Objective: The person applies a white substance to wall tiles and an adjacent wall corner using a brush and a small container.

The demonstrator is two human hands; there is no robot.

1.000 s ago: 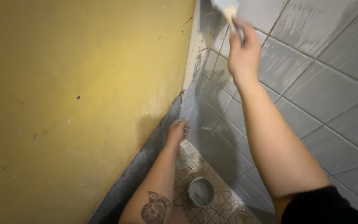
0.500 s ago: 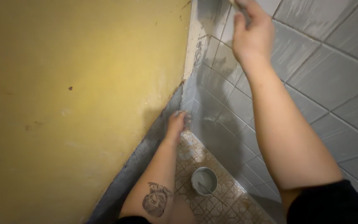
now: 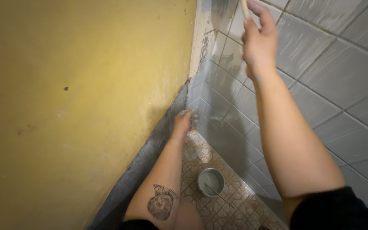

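The right hand (image 3: 259, 44) is clamped on a brush handle (image 3: 244, 7) against the grey tiles (image 3: 320, 72). The left hand (image 3: 183, 123) rests open-fingered low in the corner, above the paint pot (image 3: 211, 182)

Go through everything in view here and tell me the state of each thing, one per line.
Right hand: raised, grip closed on a brush handle; brush head out of frame.
Left hand: low in the corner, fingers against the wall base, paint on fingertips.
Tiled wall: coated grey, streaky.
Yellow wall: unpainted, grey band along its base.
Bucket: upright, open, grey paint inside.
Floor: patterned tiles, paint-spattered.
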